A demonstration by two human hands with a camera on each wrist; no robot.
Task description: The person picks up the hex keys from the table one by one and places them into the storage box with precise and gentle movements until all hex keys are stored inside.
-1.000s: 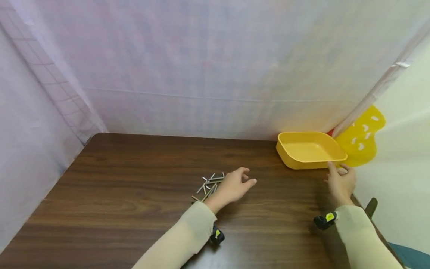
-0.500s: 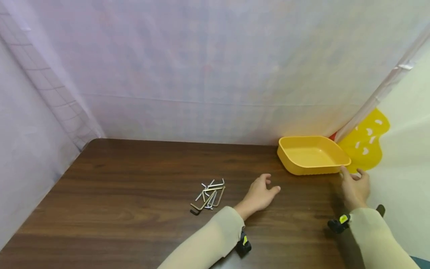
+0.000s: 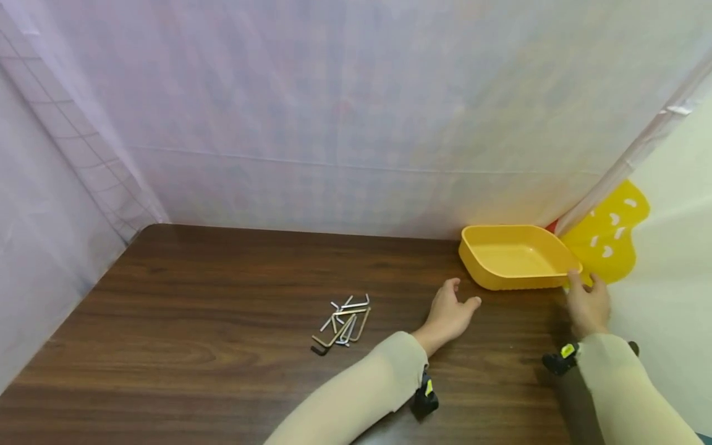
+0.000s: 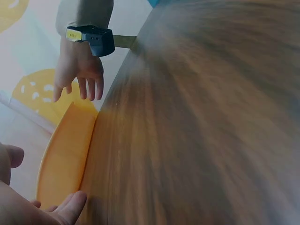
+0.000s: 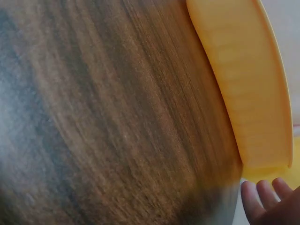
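Note:
A yellow plastic tray (image 3: 517, 256) stands empty at the table's back right. My left hand (image 3: 452, 311) hovers open just left of the tray's near corner, holding nothing; its fingertips (image 4: 70, 206) come close to the tray wall (image 4: 65, 150). At the tray's near right corner my right hand (image 3: 585, 298) is open, its straight fingers (image 4: 79, 89) at the rim. The right wrist view shows the tray wall (image 5: 243, 84) with my fingertips (image 5: 262, 197) just beside its corner. A small pile of metal hex keys (image 3: 342, 321) lies on the dark wooden table (image 3: 222, 290), left of my left hand.
A yellow cut-out sheet with white holes (image 3: 609, 238) leans behind the tray at the right. Translucent sheeting (image 3: 334, 123) walls the table at the back and left. The table's right edge runs just past my right hand.
My left hand has moved right, off the hex keys and over to the tray's left side. My right hand has stayed by the tray's near right corner.

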